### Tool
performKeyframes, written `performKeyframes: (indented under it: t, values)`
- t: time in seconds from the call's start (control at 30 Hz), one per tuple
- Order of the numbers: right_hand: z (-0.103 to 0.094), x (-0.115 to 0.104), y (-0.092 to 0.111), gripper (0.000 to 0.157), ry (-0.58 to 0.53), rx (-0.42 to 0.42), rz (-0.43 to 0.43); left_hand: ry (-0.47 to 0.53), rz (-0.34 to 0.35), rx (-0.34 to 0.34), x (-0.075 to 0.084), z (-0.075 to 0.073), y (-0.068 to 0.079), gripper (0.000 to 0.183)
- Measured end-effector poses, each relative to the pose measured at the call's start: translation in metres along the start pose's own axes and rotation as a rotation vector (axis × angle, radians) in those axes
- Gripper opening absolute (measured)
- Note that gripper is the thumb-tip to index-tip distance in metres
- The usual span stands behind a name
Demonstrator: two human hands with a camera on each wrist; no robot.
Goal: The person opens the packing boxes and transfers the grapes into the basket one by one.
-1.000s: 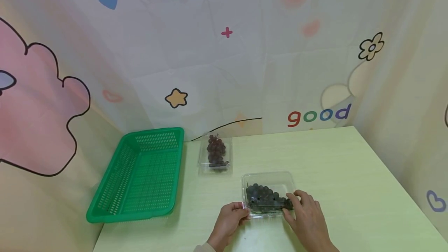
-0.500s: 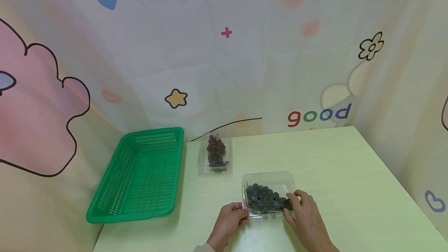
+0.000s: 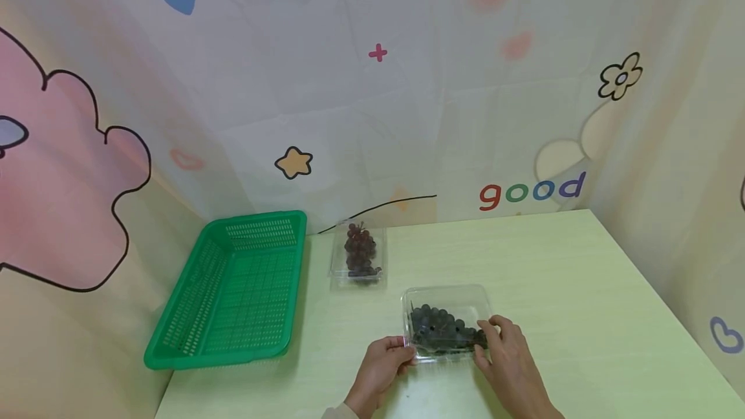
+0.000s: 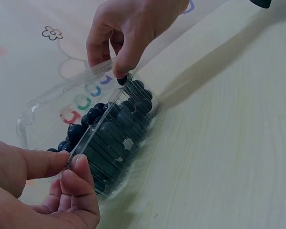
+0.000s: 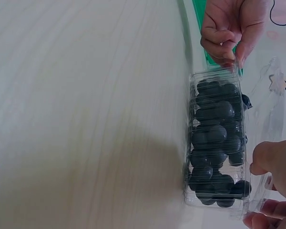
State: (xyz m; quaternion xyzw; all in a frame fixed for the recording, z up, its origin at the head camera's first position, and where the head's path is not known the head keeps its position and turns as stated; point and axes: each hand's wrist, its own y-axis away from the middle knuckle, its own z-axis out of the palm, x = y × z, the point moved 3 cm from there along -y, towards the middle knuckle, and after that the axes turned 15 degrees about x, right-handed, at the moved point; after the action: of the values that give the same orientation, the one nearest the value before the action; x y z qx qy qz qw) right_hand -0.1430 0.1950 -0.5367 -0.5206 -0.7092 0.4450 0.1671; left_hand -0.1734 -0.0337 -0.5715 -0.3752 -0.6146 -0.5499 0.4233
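A clear plastic clamshell box (image 3: 462, 295) rests on the table near its front, holding a bunch of dark grapes (image 3: 436, 328). At its near left corner, my left hand (image 3: 381, 367) pinches the rim between thumb and forefinger, as the left wrist view shows closely. My right hand (image 3: 512, 364) grips the right-hand corner, its thumb (image 5: 263, 160) by the rim and its other fingers bent around the lid's edge. In the right wrist view the grapes show through the ribbed side wall (image 5: 214, 138). Whether the lid is fastened I cannot tell.
Another clear box (image 3: 381, 238) with reddish grapes (image 3: 359, 252) stands farther back, by the cloth backdrop. To the left sits a green plastic basket (image 3: 299, 238) with slotted walls. The pale table (image 3: 559, 283) extends to the right of my hands.
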Motion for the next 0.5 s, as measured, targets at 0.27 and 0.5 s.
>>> performKeyframes:
  t: [0.27, 0.5]
  values:
    - [-0.0030, 0.0040, -0.0030, 0.047, -0.033, 0.005, -0.002, -0.008, -0.022, 0.005, 0.0014, 0.0001, -0.0009, 0.022]
    - [-0.0030, 0.0049, -0.0042, 0.046, -0.046, -0.018, 0.005, -0.013, -0.021, 0.011, 0.0018, 0.0008, -0.0016, 0.019]
